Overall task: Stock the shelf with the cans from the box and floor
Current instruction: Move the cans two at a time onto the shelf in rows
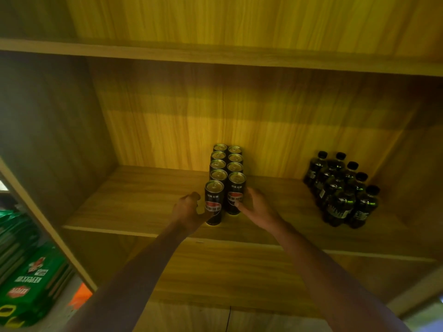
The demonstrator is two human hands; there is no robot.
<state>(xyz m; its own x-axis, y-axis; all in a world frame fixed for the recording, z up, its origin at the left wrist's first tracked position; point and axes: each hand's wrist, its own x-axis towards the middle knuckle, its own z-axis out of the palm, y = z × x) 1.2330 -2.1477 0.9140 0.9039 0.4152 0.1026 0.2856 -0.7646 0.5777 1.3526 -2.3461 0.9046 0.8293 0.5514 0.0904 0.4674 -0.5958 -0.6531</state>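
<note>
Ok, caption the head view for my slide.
Left hand grips the front left can, right hand the front right can, heading two can rows on the wooden shelf beside dark bottles.

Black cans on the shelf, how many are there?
9 cans on the shelf: five in the left row, four in the right. Left hand and right hand grip the front cans. None look hidden.

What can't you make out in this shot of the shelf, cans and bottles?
Rear cans: head view, labels hidden by the front cans.
Bottles: head view, labels too dark and small to read.
Right hand: head view, fingertips hidden behind the front right can.
Box: head view, outside the frame.
</note>
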